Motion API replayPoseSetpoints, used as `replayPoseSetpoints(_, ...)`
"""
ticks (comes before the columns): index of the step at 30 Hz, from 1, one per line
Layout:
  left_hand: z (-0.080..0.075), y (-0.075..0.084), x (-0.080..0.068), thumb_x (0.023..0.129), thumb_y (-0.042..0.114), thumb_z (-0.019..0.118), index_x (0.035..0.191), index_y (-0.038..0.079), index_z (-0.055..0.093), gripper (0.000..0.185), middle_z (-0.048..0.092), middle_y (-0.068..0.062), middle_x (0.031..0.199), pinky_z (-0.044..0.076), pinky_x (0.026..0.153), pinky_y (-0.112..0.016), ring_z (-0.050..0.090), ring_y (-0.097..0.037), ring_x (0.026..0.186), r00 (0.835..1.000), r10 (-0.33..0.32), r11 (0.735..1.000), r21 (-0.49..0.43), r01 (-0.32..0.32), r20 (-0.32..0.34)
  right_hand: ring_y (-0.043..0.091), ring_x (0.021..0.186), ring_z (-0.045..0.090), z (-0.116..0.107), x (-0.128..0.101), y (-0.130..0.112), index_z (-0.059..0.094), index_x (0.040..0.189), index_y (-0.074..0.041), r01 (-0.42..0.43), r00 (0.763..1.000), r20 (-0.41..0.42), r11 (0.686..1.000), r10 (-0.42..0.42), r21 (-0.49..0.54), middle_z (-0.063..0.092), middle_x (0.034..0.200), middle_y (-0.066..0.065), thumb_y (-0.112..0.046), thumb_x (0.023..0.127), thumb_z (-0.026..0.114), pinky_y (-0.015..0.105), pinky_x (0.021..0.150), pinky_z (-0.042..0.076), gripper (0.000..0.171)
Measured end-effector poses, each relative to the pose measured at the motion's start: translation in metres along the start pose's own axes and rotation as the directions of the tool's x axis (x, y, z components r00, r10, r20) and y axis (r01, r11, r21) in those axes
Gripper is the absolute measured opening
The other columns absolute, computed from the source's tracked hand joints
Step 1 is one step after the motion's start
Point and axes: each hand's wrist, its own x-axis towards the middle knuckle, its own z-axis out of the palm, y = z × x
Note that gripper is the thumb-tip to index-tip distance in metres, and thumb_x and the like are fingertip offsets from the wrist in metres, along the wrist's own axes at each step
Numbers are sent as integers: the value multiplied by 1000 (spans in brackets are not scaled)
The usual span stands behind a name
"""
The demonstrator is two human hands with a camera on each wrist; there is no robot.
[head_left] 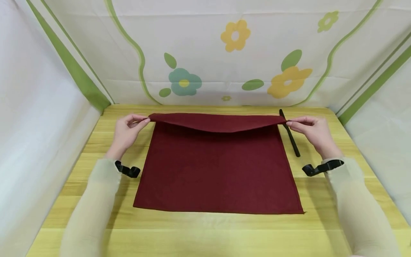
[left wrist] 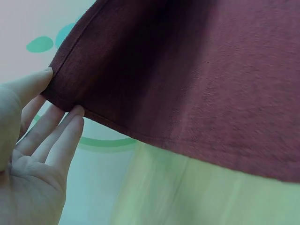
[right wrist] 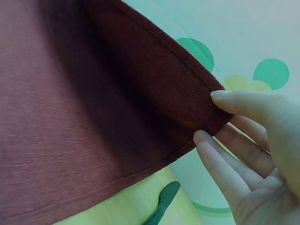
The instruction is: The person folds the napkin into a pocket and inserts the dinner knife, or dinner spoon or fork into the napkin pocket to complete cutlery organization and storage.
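— What do you have in front of you?

— A dark red cloth (head_left: 218, 167). I see it spread on the wooden table (head_left: 205, 228), its near edge lying flat toward me and its far edge lifted off the boards, sagging a little in the middle between my two hands.

— And the hands?

— My left hand (head_left: 126, 132) pinches the far left corner between thumb and fingertips. In the left wrist view the thumb sits on top of the hem and the fingers (left wrist: 61, 136) come up underneath it, fairly straight. My right hand (head_left: 313, 132) does the same at the far right corner; the right wrist view shows the thumb over the hem and a fingertip under it. So both hands are clamped on the cloth, well apart, one at each end of the raised edge.

— Anything else on the table?

— A thin black stick (head_left: 290, 135) lies on the boards just right of the cloth, running away from me, partly under my right hand. I can't tell what it is. Black straps (head_left: 322, 167) show at both wrists.

— Surroundings?

— A pale backdrop (head_left: 224, 53) with yellow and teal flowers and green curving lines stands behind the table, and plain white panels (head_left: 32, 142) close off both sides.
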Motion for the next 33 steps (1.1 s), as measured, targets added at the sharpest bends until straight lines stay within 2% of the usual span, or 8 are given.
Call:
replayPoseSetpoints(4, -7, 1, -17, 94, 25, 77, 112, 4, 75, 28, 73, -1, 112, 53, 86, -19, 69, -4, 100, 999, 9, 1000, 10, -9, 42, 5, 93, 71, -1, -16, 6, 77, 116, -1, 14, 1000, -6, 999, -14, -41, 75, 102, -10, -19, 92, 79, 18, 84, 53, 30)
replayPoseSetpoints(8, -13, -4, -33, 94, 21, 77, 113, 2, 75, 27, 73, -6, 114, 54, 84, -19, 70, -4, 100, 997, 26, 999, 19, -27, 67, 11, 86, 74, -3, -32, 12, 75, 116, 2, 11, 1000, -4, 995, -12, -100, 74, 98, -13, -20, 94, 77, 15, 83, 52, 31)
replayPoseSetpoints(12, -16, -7, -46, 94, 15, 76, 111, -2, 74, 24, 73, -10, 114, 55, 84, -20, 69, -5, 101, 996, 47, 999, 5, -48, 70, 9, 92, 73, -5, -46, 16, 74, 119, 2, 15, 1000, 15, 989, -13, -144, 75, 102, -13, -21, 95, 76, 15, 83, 51, 33)
replayPoseSetpoints(17, -19, 0, -61, 94, 10, 76, 111, -2, 74, 20, 73, -11, 113, 55, 85, -21, 70, -8, 100, 994, 100, 995, 8, -101, 53, 7, 95, 71, -8, -60, 14, 73, 119, 4, 44, 999, 25, 993, -41, -108, 77, 103, -5, -16, 96, 75, 18, 82, 53, 31)
replayPoseSetpoints(22, -23, 11, -75, 93, 5, 76, 110, -3, 75, 19, 74, -9, 111, 54, 85, -20, 70, -10, 100, 990, 138, 990, 22, -139, 40, 4, 95, 69, -13, -76, 9, 73, 116, 6, 53, 999, 19, 991, -51, -124, 77, 101, -4, -9, 96, 73, 17, 81, 53, 24)
replayPoseSetpoints(29, -32, 17, -101, 92, -2, 75, 107, -6, 74, 16, 74, -7, 110, 53, 87, -20, 70, -10, 99, 987, 149, 988, 33, -152, 66, 6, 97, 68, -17, -99, 5, 74, 116, 3, 42, 998, 52, 980, -32, -197, 77, 105, -2, -8, 96, 73, 17, 82, 51, 23)
replayPoseSetpoints(33, -36, 16, -117, 91, -7, 73, 106, -10, 72, 15, 74, -7, 108, 53, 89, -22, 70, -12, 100, 985, 144, 990, -13, -143, 90, 7, 98, 70, -18, -114, 4, 74, 114, 4, 58, 996, 78, 980, -44, -189, 76, 109, 4, -3, 95, 73, 17, 81, 53, 21)
